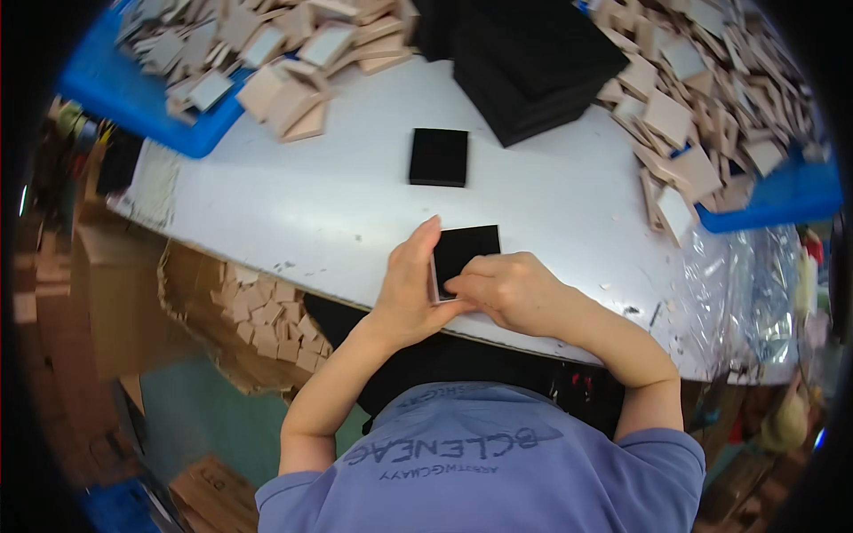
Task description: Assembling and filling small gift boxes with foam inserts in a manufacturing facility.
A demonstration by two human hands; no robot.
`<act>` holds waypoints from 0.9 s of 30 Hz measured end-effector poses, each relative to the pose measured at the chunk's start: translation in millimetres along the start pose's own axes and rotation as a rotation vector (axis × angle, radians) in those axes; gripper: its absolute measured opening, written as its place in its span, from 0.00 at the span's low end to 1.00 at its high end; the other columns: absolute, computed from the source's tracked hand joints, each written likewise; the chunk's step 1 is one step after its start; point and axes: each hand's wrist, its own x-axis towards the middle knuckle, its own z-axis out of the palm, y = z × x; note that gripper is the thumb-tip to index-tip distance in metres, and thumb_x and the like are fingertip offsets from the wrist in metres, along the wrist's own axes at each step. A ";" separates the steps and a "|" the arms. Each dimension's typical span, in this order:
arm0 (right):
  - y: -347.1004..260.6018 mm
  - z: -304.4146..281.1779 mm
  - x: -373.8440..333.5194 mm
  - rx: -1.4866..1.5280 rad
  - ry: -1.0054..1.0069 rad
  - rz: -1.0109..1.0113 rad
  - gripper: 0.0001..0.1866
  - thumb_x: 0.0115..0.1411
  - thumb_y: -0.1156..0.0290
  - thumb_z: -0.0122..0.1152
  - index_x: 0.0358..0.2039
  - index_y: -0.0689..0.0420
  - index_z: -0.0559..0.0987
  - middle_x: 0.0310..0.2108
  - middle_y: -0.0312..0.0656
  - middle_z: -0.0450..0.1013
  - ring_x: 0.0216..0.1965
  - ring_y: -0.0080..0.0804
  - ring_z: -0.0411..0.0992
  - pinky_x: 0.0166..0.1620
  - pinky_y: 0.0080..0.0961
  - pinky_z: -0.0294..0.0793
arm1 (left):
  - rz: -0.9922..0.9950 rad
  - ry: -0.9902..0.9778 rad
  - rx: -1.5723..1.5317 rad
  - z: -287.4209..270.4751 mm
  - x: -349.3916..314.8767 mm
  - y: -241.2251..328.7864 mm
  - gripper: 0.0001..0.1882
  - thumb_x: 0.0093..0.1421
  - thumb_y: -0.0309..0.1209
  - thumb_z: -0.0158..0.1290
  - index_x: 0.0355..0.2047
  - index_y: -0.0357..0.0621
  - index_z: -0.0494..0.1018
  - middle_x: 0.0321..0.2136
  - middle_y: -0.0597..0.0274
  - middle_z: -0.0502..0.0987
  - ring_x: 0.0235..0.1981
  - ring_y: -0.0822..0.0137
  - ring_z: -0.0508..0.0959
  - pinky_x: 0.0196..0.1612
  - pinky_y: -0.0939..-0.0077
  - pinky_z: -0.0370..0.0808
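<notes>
Near the table's front edge, my left hand (404, 289) grips the left side of a small shallow square box with a pale rim, thumb and fingers along its edges. A black foam pad (471, 244) covers the box's inside. My right hand (511, 289) has its fingers curled and pressed together on the pad's near right part; its fingertips are partly hidden. Just beyond my hands, a single black foam square (439, 157) lies flat on the table, touched by neither hand.
A stack of black foam blocks (533, 71) stands at the back of the white table (293, 195). Blue trays (191, 133) at left and right overflow with small pale square boxes (671, 120). Clear plastic bags (737, 293) lie at right. Below left, a carton (191, 302) holds more squares.
</notes>
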 end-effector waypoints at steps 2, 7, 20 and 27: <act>1.5 -21.1 -8.5 0.111 0.128 0.048 0.14 0.46 0.75 0.65 0.36 0.59 0.77 0.33 0.43 0.74 0.34 0.40 0.74 0.35 0.30 0.74 | 0.061 -0.004 0.011 1.6 -2.6 6.1 0.49 0.39 0.39 0.67 0.58 0.35 0.54 0.56 0.40 0.59 0.54 0.46 0.64 0.55 0.59 0.60; 101.1 -112.7 -80.6 -0.789 0.604 0.388 0.21 0.44 0.68 0.68 0.40 0.60 0.75 0.40 0.49 0.73 0.42 0.46 0.71 0.45 0.37 0.70 | 0.032 -0.195 0.146 2.9 -2.4 14.2 0.36 0.46 0.42 0.62 0.53 0.42 0.64 0.57 0.40 0.54 0.54 0.44 0.61 0.52 0.55 0.58; 91.7 -91.4 -82.5 -0.986 0.586 0.271 0.12 0.42 0.77 0.58 0.32 0.55 0.76 0.34 0.38 0.73 0.35 0.39 0.70 0.40 0.33 0.68 | 0.051 -0.151 0.067 -2.9 0.9 4.6 0.23 0.47 0.41 0.62 0.36 0.40 0.66 0.55 0.37 0.56 0.47 0.51 0.64 0.52 0.61 0.56; 49.3 -42.1 -60.2 -0.466 0.107 0.323 0.33 0.32 0.67 0.72 0.39 0.61 0.65 0.43 0.52 0.66 0.46 0.48 0.65 0.50 0.38 0.65 | 0.090 -0.190 0.058 -8.0 6.6 3.2 0.25 0.47 0.43 0.62 0.36 0.41 0.65 0.56 0.38 0.56 0.49 0.49 0.64 0.52 0.63 0.56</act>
